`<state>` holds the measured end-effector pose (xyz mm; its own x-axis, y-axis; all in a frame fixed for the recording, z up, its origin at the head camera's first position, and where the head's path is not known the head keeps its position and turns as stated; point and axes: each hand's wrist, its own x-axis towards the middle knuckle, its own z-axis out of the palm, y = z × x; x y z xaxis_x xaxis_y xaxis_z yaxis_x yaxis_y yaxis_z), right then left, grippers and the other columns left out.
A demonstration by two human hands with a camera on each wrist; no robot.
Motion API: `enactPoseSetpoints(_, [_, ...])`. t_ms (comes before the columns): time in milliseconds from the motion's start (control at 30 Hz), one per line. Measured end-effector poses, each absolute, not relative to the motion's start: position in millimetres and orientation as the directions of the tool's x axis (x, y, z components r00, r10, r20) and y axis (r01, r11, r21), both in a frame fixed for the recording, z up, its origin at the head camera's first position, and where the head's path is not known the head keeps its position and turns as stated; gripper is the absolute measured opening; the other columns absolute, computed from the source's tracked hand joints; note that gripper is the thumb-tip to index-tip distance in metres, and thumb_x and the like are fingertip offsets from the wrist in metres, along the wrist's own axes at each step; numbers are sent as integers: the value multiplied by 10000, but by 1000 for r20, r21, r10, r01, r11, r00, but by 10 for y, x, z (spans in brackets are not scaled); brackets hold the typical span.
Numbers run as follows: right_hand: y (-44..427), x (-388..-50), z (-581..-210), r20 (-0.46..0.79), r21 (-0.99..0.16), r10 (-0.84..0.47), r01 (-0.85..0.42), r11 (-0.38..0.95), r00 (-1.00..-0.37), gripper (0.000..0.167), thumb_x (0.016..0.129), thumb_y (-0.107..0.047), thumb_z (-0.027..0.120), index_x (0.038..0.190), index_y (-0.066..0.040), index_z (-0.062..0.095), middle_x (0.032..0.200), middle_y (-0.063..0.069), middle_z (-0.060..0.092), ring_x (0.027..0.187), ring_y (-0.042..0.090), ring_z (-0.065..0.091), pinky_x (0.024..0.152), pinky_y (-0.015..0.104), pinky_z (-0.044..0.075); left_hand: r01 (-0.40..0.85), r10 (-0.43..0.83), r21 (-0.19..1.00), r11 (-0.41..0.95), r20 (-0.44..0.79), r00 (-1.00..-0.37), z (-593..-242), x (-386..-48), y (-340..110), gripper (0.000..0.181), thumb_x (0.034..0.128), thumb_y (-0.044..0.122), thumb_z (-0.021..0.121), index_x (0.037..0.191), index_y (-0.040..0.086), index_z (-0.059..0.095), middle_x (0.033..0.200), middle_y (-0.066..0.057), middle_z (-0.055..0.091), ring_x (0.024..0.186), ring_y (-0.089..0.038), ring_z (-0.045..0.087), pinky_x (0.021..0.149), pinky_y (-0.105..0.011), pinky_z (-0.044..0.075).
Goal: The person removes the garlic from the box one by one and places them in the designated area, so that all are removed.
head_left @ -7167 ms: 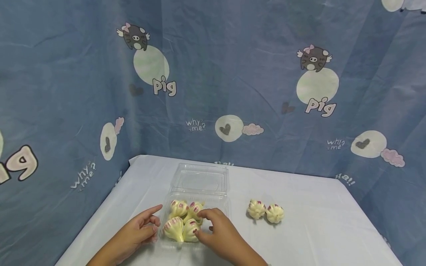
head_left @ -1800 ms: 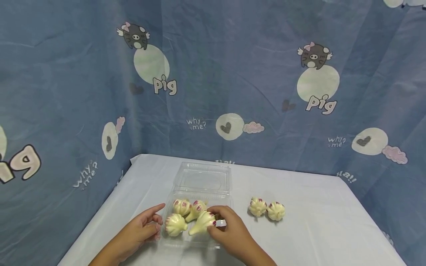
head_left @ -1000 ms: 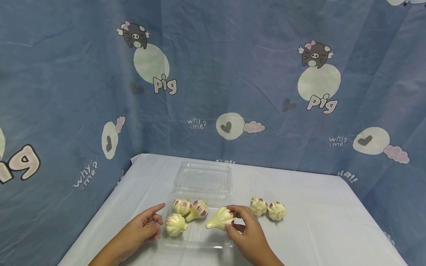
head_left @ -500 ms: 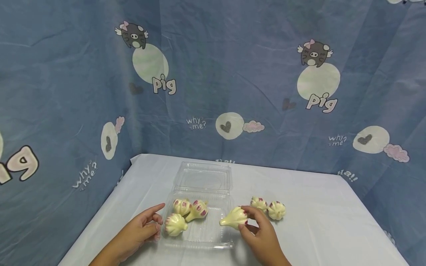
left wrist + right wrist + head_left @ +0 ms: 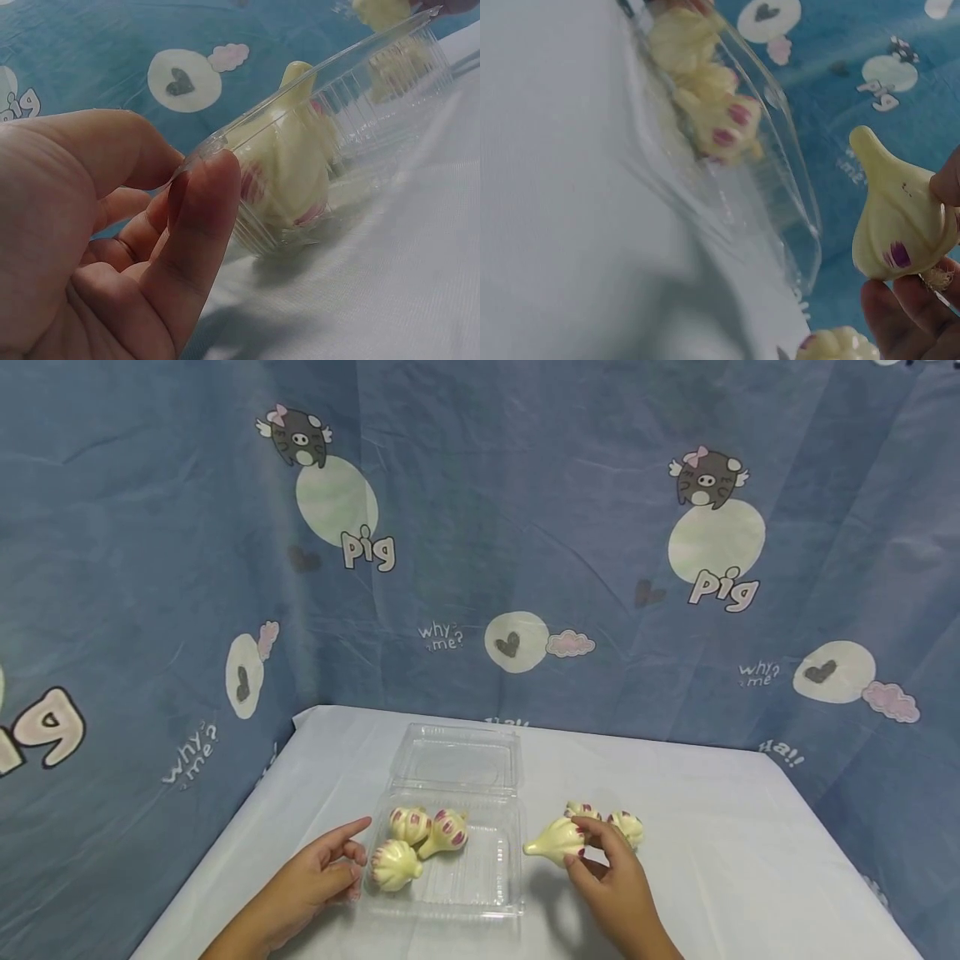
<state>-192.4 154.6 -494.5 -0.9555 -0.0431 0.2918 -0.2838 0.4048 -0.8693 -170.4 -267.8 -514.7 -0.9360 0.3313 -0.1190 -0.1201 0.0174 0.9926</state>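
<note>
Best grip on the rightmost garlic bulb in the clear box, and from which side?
I'd pinch that garlic bulb across its fat round body, coming from above and the right. The bare right part of the clear box leaves room; the back-left bulb and front-left bulb crowd its other side. Its narrow neck points toward the front-left bulb, so it's probably harder to reach.

The garlic bulb [image 5: 900, 217] looks smooth and glossy to me, its root tuft [image 5: 936, 279] rough. The box [image 5: 480, 870] is clear, shiny plastic; the white desk cover [image 5: 750, 860] looks matt.
</note>
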Motion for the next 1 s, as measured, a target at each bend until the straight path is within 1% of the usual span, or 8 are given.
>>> enactPoseSetpoints(100, [1603, -1903, -4950, 289, -861, -20, -269, 431, -957, 474, 910, -16, 762, 1332, -200, 650, 1235, 15, 624, 1168, 208, 623, 921, 244, 589, -128, 327, 991, 24, -129, -936, -5160, -1716, -2685, 786, 1016, 45, 588, 1652, -36, 133, 1139, -63, 506, 826, -88, 592, 755, -264, 585])
enactPoseSetpoints(233, [1677, -1894, -4963, 300, -848, 3, -265, 459, -954, 457, 921, -28, 758, 1341, -164, 640, 1276, 29, 605, 1137, 198, 623, 915, 234, 590, -134, 327, 990, 35, -138, -935, -5176, -1706, -2699, 782, 1009, 25, 575, 1651, -37, 133, 1136, -64, 509, 820, -97, 591, 758, -274, 586])
enactPoseSetpoints(433, [1809, -1938, -4931, 314, -837, -6, -280, 470, -949, 442, 953, -26, 717, 1376, -88, 606, 1400, 79, 556, 1176, 222, 632, 915, 236, 591, -125, 312, 991, 44, -133, -941, -5159, -1691, -2694, 778, 1002, 23, 572, 1653, -28, 148, 1144, -73, 500, 830, -102, 590, 774, -282, 596])
enactPoseSetpoints(567, [1885, -1962, -4915, 302, -837, 5, -263, 480, -953, 442, 954, -20, 707, 1380, -80, 603, 1451, 93, 529, 1173, 143, 613, 909, 211, 585, -125, 301, 991, 47, -133, -944, -5145, -1689, -2683, 766, 1005, 25, 573, 1652, -18, 166, 1139, -75, 502, 830, -102, 590, 772, -280, 596])
enactPoseSetpoints(667, [1927, -1965, -4924, 297, -832, 21, -248, 497, -955, 447, 952, -23, 711, 1382, -85, 606, 1420, 75, 553, 1146, 59, 588, 904, 202, 582, -125, 300, 991, 48, -134, -945, -5136, -1682, -2679, 762, 1009, 30, 575, 1651, -19, 167, 1138, -74, 504, 830, -98, 588, 773, -276, 596])
enactPoseSetpoints(767, [1959, -1962, -4933, 296, -823, 36, -235, 518, -955, 443, 956, -39, 716, 1383, -91, 609, 1362, 48, 583, 1131, 25, 571, 899, 192, 578, -124, 305, 991, 49, -133, -943, -5130, -1676, -2678, 763, 1014, 36, 579, 1651, -24, 162, 1137, -70, 504, 831, -94, 584, 777, -274, 596])
enactPoseSetpoints(933, [2011, -1976, -4917, 322, -810, 47, -250, 531, -945, 437, 958, -33, 713, 1378, -88, 610, 1317, 41, 589, 1155, 87, 581, 928, 145, 545, -125, 304, 991, 39, -131, -944, -5135, -1673, -2674, 762, 1021, 50, 590, 1650, -24, 166, 1134, -61, 506, 829, -90, 585, 776, -270, 594])
enactPoseSetpoints(1000, [2038, -1983, -4914, 339, -807, 51, -263, 528, -939, 441, 957, -21, 711, 1381, -86, 606, 1319, 42, 581, 1166, 90, 581, 945, 123, 525, -123, 305, 992, 34, -128, -944, -5146, -1676, -2671, 765, 1023, 55, 595, 1650, -26, 163, 1132, -59, 509, 826, -91, 587, 774, -269, 593])
